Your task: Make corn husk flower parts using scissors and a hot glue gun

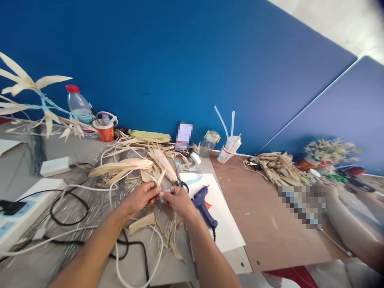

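Note:
My left hand (147, 194) pinches a small strip of corn husk (162, 177) that points upward between its fingertips. Close beside it, my right hand (179, 200) is closed on a thin light-blue strip of tape (165, 191) at the husk's lower end. Fingers hide most of the join between the two. Just behind the right hand lie black-handled scissors (183, 185). A dark blue glue gun (204, 206) rests on white paper (231, 234) to the right. Dry corn husks (123, 166) are heaped behind both hands.
White cables (162, 244), a power strip (33, 200) and thin wires (81, 216) spread over the left side. Behind stand a bottle (79, 102), a red cup (105, 132), a jar (209, 145) and a paper cup (225, 154). Another person's arm (348, 224) reaches in at right.

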A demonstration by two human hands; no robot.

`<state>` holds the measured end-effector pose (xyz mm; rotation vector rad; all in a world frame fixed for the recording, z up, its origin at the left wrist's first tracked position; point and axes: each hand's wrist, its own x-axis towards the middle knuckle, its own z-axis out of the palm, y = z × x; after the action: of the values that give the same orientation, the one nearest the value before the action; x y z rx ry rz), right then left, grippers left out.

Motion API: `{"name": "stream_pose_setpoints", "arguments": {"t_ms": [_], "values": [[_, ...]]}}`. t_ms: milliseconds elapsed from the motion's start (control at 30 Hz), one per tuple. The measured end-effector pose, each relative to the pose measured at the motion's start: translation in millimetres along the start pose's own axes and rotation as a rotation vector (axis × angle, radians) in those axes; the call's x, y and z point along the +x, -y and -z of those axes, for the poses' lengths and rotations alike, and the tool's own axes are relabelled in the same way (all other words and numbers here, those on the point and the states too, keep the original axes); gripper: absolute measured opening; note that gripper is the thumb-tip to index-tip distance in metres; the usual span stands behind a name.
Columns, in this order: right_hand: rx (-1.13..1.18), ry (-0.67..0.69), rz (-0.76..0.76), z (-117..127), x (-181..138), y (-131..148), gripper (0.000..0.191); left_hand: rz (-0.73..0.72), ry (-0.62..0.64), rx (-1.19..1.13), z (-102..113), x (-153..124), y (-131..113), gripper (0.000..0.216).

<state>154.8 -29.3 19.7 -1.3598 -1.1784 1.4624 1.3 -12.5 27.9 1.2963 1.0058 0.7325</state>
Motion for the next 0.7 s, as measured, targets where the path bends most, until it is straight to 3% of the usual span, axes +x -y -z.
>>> {"name": "stream_pose_setpoints", "arguments": {"t_ms": [100,267,600,700], "values": [[0.055,-0.001,-0.007,-0.5,0.6,-0.9,0.028,0.008,0.021,-0.018,-0.6,-1.7,-1.3,0.038],[0.288,0.113,-0.134,1.3,1.2,0.8,0.035,-0.022,0.024,-0.184,-2.2,-3.7,-2.0,0.035],[0.45,0.112,-0.227,4.8,0.6,7.2,0.042,-0.126,-0.106,-0.006,-6.2,-1.6,1.4,0.033],[0.445,0.055,-0.212,2.4,2.7,5.6,0.041,-0.14,-0.112,0.033,-6.2,-0.5,5.1,0.031]]}}
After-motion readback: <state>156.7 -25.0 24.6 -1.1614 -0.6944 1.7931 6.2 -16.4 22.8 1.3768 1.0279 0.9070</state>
